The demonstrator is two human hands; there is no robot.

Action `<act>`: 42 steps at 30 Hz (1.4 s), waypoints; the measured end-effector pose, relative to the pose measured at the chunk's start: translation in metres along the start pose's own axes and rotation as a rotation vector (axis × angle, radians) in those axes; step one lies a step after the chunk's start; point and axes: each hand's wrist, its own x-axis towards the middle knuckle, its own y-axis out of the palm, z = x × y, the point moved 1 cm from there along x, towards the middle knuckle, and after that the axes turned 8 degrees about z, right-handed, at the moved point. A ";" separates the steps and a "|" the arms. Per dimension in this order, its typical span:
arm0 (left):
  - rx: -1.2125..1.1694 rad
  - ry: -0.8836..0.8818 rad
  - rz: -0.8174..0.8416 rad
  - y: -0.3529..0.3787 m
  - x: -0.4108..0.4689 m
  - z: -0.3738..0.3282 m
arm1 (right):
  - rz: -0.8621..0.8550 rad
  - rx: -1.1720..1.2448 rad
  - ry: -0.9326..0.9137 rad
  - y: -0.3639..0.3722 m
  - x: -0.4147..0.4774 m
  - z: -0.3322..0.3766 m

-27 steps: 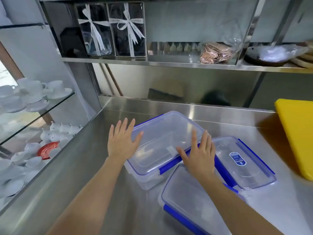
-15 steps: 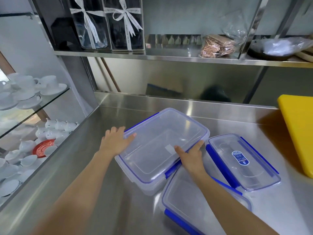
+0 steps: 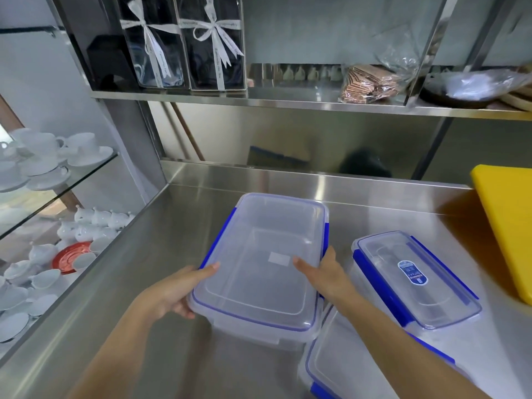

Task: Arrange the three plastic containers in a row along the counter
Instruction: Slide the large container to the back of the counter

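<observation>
Three clear plastic containers with blue clip lids are on the steel counter [image 3: 161, 283]. The large container [image 3: 259, 272] is in the middle, its long side pointing away from me. My left hand [image 3: 178, 289] grips its left edge and my right hand [image 3: 328, 275] grips its right edge, thumbs on the lid. A smaller container with a blue label [image 3: 414, 283] stands to its right, slightly angled. The third container [image 3: 345, 361] lies at the near right, partly hidden under my right forearm.
A yellow cutting board [image 3: 509, 226] lies at the right edge. The counter's raised steel back [image 3: 288, 177] and a shelf [image 3: 288, 103] with ribboned boxes and bagged items are behind. At left, glass shelves [image 3: 57, 180] hold white cups and saucers.
Both hands dropped from hovering over the large container to gripping its sides. The container has turned from a diagonal to lengthwise away from me and shifted off the near container.
</observation>
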 end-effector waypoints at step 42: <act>0.619 0.191 -0.907 -0.098 0.063 -0.066 | -0.031 -0.497 -0.158 0.044 0.128 0.105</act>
